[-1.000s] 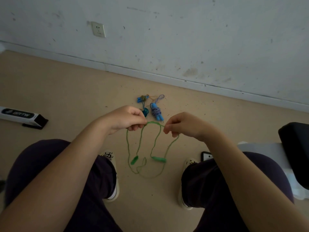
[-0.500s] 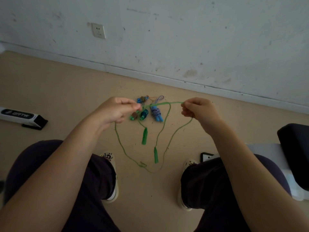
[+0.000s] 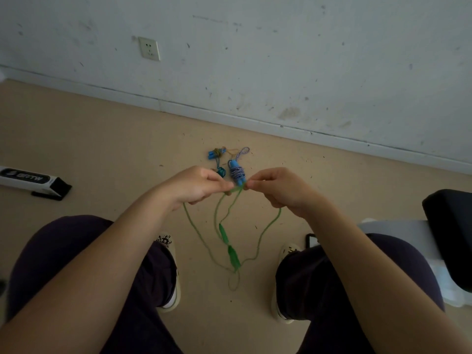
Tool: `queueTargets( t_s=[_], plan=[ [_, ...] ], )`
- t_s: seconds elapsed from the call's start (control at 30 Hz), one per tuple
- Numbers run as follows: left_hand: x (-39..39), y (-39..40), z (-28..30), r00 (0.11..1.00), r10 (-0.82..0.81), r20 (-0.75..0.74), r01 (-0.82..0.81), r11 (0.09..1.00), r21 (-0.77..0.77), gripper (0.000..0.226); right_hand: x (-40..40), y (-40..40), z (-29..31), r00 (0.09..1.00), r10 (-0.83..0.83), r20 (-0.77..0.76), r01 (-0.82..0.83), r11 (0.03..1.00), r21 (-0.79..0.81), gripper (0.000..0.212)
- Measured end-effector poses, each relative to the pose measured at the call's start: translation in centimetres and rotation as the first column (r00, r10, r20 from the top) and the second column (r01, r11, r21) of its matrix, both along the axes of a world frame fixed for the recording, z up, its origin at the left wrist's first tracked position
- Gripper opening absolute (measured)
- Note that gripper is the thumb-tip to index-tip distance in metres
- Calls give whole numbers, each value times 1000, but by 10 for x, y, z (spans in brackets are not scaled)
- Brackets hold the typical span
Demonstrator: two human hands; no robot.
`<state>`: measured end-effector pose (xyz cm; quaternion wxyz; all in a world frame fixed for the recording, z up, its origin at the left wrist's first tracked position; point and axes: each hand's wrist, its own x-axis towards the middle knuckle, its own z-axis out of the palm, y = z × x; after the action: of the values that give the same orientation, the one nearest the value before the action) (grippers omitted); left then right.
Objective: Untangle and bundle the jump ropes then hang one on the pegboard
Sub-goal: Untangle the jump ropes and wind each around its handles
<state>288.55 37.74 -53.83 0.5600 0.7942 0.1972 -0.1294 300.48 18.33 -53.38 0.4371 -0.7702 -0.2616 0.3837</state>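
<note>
Above a tan floor (image 3: 102,149), a green rope (image 3: 265,233) is pinched between left hand (image 3: 194,187) and right hand (image 3: 281,187), folded for bundling.

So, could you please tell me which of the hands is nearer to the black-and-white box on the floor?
Left. The left hand is on the same side as the box; the right hand is farther away, beyond the left one.

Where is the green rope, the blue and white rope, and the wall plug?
green rope (image 3: 234,256): head view, on its hanging green handle.
blue and white rope (image 3: 237,171): head view, on its wound middle.
wall plug (image 3: 149,48): head view, on its faceplate.
</note>
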Motion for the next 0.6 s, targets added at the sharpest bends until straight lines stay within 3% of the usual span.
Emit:
queueTargets(
  t_s=[0.17, 0.27, 0.4, 0.5, 0.6],
  plan=[
    [-2, -5, -3, 991, -134, 2, 133, 983, -125, 24, -8, 4, -3, 999, -45, 12, 45, 997, 56, 11],
    [0, -12, -6, 992, -118, 55, 121, 990, -71, 18, -11, 8, -1, 1000, -11, 10, 11, 998, 66, 10],
    [2, -7, 4, 991, -8, 132, 19, 996, -88, 18, -4, 1, 10, 981, 102, 166, -94, 994, -56, 13],
    [0, 7, 13, 964, 203, 172, -182, 975, -131, 28, 14, -11, 18, 980, -127, 152, 116, 990, 79, 14],
    [-6, 17, 16, 918, 331, 216, -320, 943, -86, 24, 31, -24, 17, 930, -362, 66, 341, 915, 215, 15]
  ],
)
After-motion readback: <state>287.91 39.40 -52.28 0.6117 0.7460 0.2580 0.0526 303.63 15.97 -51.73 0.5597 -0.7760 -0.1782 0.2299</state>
